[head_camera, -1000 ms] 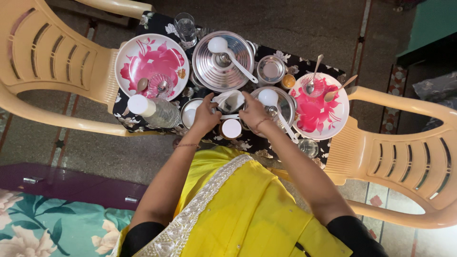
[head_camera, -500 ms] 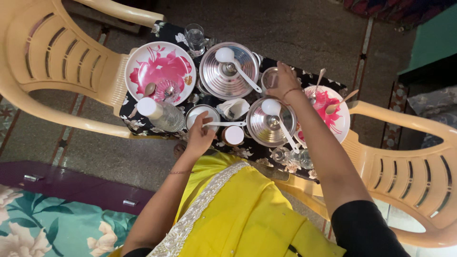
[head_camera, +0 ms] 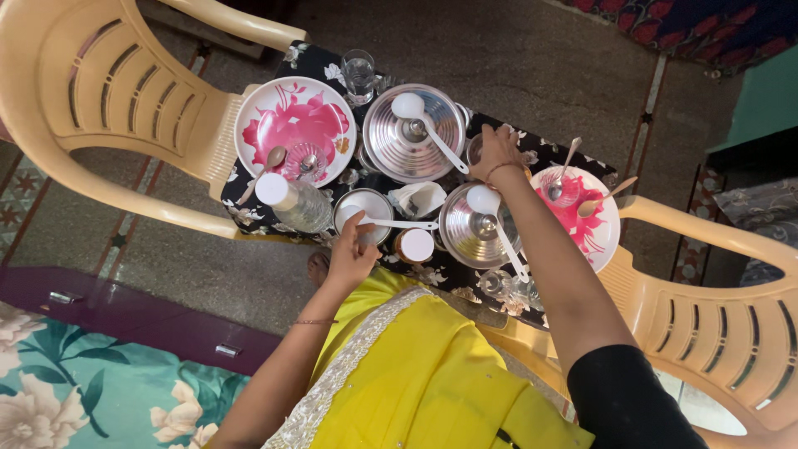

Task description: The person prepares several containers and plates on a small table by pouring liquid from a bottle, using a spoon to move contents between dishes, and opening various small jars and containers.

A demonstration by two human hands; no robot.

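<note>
My left hand pinches the handle end of a white spoon that lies across a small steel bowl near the table's front edge. My right hand reaches across the table. It is closed over a small steel cup between the large lidded steel pot and the right pink-flowered plate. A smaller lidded steel pot with a white ladle on it sits under my right forearm.
On the black floral tablecloth are a left pink-flowered plate with spoons, a white-capped water bottle, a glass, a white-lidded jar and a front glass. Beige plastic chairs stand left and right.
My right hand has moved from the middle of the table out to the small steel cup at the far right. My left hand has stayed by the small bowl and spoon.
</note>
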